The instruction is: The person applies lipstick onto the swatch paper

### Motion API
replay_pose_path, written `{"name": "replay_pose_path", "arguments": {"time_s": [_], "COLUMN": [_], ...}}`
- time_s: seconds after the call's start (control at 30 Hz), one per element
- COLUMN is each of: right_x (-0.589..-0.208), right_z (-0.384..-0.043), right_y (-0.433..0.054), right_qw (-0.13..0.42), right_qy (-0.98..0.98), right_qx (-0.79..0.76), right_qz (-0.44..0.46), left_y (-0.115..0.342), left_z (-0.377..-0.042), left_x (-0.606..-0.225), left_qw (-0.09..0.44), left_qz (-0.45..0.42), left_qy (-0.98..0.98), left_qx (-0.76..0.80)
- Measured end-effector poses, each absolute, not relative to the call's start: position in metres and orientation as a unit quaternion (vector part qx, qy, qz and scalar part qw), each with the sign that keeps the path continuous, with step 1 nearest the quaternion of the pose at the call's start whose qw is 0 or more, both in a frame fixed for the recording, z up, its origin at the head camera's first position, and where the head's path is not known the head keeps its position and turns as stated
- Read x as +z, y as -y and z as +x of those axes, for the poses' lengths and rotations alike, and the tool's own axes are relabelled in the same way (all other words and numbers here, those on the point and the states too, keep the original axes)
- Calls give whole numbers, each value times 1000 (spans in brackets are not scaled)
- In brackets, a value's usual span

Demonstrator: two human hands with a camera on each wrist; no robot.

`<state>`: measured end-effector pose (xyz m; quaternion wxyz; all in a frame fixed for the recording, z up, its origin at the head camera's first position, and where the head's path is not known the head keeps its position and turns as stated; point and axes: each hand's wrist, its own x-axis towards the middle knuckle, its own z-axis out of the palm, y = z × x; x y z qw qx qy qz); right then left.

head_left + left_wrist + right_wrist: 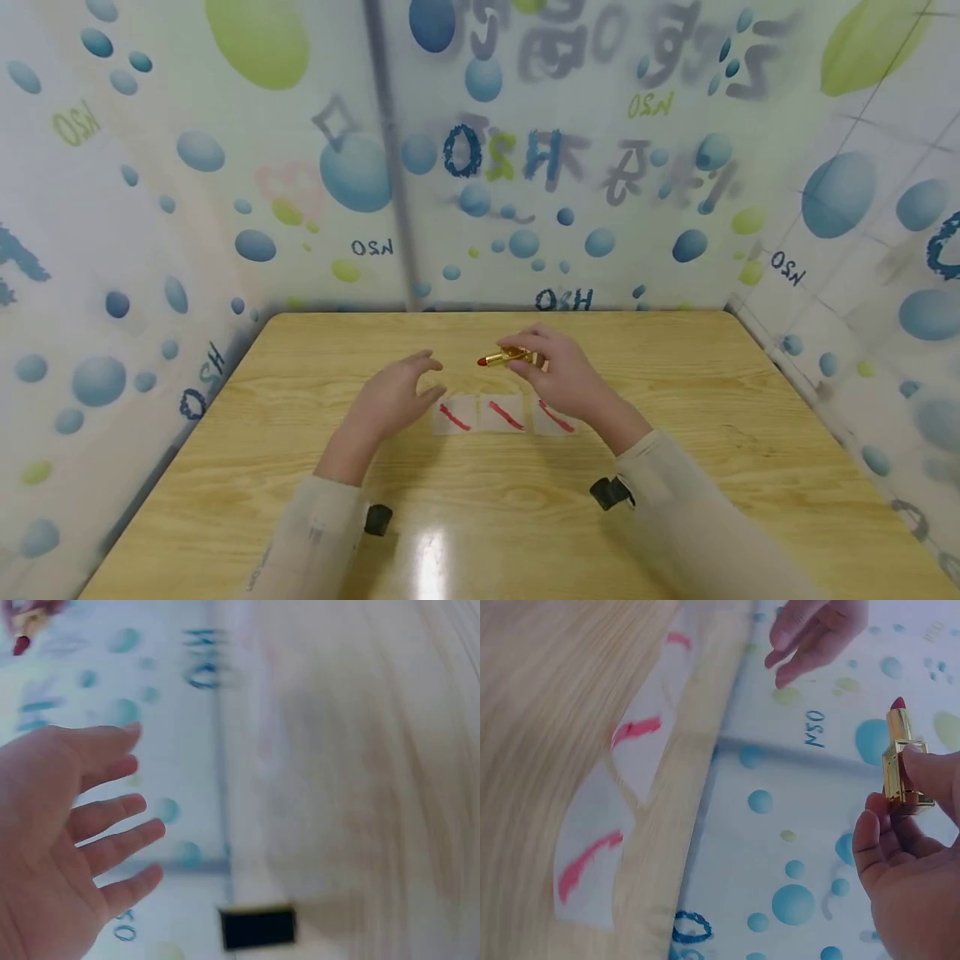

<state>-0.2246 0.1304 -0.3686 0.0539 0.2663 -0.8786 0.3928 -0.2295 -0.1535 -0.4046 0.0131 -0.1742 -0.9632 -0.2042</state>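
My right hand [566, 375] holds an uncapped lipstick [495, 358] above the table, between thumb and fingers. The lipstick has a gold case and a red tip [898, 703], which points toward the left hand in the head view. My left hand [390, 396] hovers at the left with fingers spread and nothing in it, apart from the lipstick. Below and between the hands lie three white paper squares in a row: a left one [447, 427], a middle one [491, 422] and a right one [551, 427]. Each bears a slanted red stroke; my right hand partly covers the right one.
The wooden table [487, 500] meets patterned walls [517, 275] at the back and sides. A black block [259, 928] with a gold edge shows low in the left wrist view. Small black devices sit by both wrists.
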Motion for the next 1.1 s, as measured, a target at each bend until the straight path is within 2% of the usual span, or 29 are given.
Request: {"name": "replay_pose_path", "arguments": {"time_s": [0.17,0.43,0.63,1.1], "right_x": [-363,-360,-372,-394], "right_z": [-208,-181,-161,-141], "right_y": [-134,-132,-128,-120], "right_qw": [24,-37,-93,-142], "right_qy": [803,697,585,529], "right_qx": [567,703,795,825], "right_qz": [183,135,131,142], "left_y": [135,96,70,51], "left_z": [-208,-167,-149,-144], "left_x": [-384,-359,-358,-378], "left_qw": [48,23,3,8], "left_qz": [-141,-101,-104,-108], "left_qy": [898,774,723,693], "left_qx": [-413,-624,-683,-712]}}
